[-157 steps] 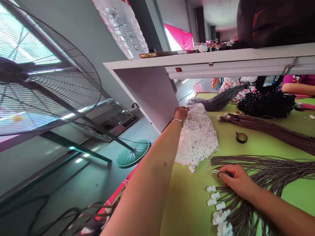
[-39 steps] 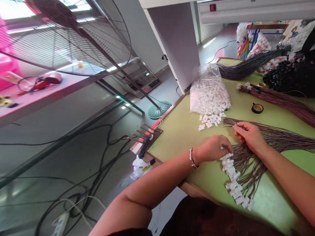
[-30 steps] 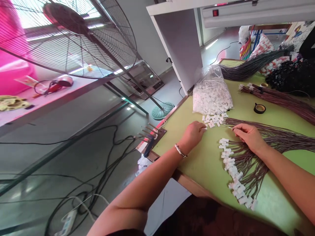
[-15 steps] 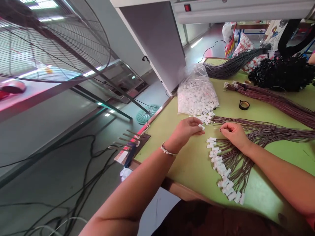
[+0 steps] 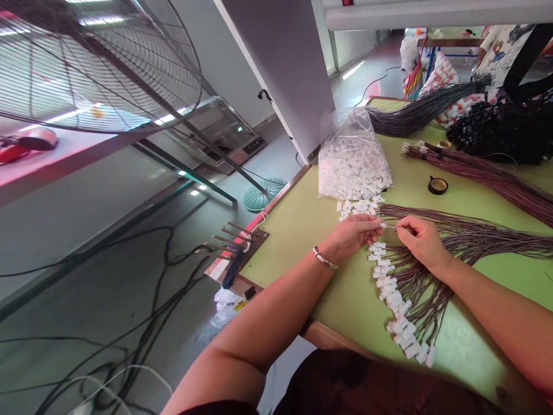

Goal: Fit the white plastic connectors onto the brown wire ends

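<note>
Across to the right the left hand (image 5: 356, 235) has been carried over the last half second, and the gap to the right hand (image 5: 420, 241) is now closed down to a sliver. Between the left thumb and fingertips a small white connector (image 5: 383, 226) is pinched; by the right thumb and forefinger a single wire (image 5: 391, 227) is gripped, its end pointed at the connector, though whether it is seated inside cannot be told. Both hands are held above the green table (image 5: 287, 248), just beyond the top of a curved row of wired connectors (image 5: 394, 297), which is strung down toward the near edge (image 5: 322, 335). By the fanned brown wires (image 5: 470, 242) the room under the right forearm is taken up. More space is offered on the left: a broad strip of tabletop is left between wrist and side edge, where a pronged rack (image 5: 259, 236) is mounted. Ahead, the reach is bounded by loose connectors (image 5: 360, 206) and a plastic bag (image 5: 354, 164), set near an upright panel (image 5: 283, 69). Farther right, a tape roll (image 5: 432, 187) is surrounded by green surface.
</note>
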